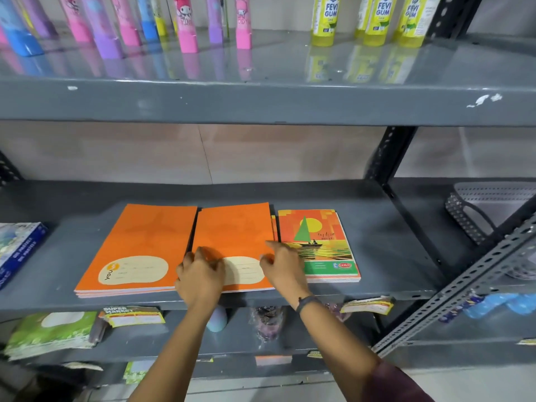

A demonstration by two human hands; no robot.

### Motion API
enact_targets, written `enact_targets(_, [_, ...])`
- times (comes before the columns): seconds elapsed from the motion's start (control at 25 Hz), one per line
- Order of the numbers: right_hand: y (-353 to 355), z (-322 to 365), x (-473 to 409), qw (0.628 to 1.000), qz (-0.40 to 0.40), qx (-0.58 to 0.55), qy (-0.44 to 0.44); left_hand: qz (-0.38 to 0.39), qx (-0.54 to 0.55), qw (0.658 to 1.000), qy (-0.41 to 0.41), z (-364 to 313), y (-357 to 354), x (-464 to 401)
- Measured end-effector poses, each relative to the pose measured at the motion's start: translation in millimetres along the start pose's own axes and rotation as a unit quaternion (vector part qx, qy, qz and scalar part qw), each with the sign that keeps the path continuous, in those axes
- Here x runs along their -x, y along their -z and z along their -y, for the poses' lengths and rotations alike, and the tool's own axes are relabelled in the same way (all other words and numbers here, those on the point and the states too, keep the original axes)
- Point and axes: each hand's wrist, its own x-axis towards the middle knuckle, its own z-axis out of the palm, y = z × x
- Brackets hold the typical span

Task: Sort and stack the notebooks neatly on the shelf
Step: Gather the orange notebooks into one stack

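Both hands flat, fingers spread, on middle orange notebook [232,236]: left hand [200,274] at its near-left corner, right hand [282,265] near-right edge. Long axis runs away from hands.

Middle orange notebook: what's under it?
The middle orange notebook tops a thin stack on the grey shelf; page edges show at its front. The left hand and right hand cover part of that edge, so the count is unclear.

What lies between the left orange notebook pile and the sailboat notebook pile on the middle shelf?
In the head view, a second orange pile lies between the left orange pile and the sailboat pile. The left hand and the right hand rest on it.
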Motion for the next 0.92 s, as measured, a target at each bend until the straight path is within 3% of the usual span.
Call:
enact_targets(0.24, [-8.7, 7.3, -0.8, 0.999, -0.034, 0.007, -0.037, 0.005, 0.136, 0.990, 0.040, 0.8, 15.6, -22.2])
enact_targets(0.36, [-8.4, 13.5, -2.1, 0.995, -0.049, -0.029, -0.080, 0.115, 0.306, 0.943, 0.054, 0.8, 26.7, -34.1])
enact_targets(0.44, [-7.7, 19.2, -2.9, 0.992, -0.053, -0.046, -0.110, 0.174, 0.360, 0.914, 0.063, 2.4, 35.8, -37.8])
enact_targets(0.64, [-26.2, 61.0, -6.1, 0.977, -0.054, -0.180, -0.105, 0.138, 0.472, 0.868, 0.064, 35.0, 71.0, -62.8])
enact_targets(0.76, [-56.7, 105.0, -9.1, 0.962, 0.022, -0.258, -0.087, 0.074, 0.448, 0.889, 0.057, 83.7, 103.1, -93.7])
enact_targets(0.92, [-101.3, 138.9, -2.3, 0.978, 0.101, -0.172, -0.065, 0.020, 0.295, 0.955, 0.036, 134.5, 125.4, -116.8])
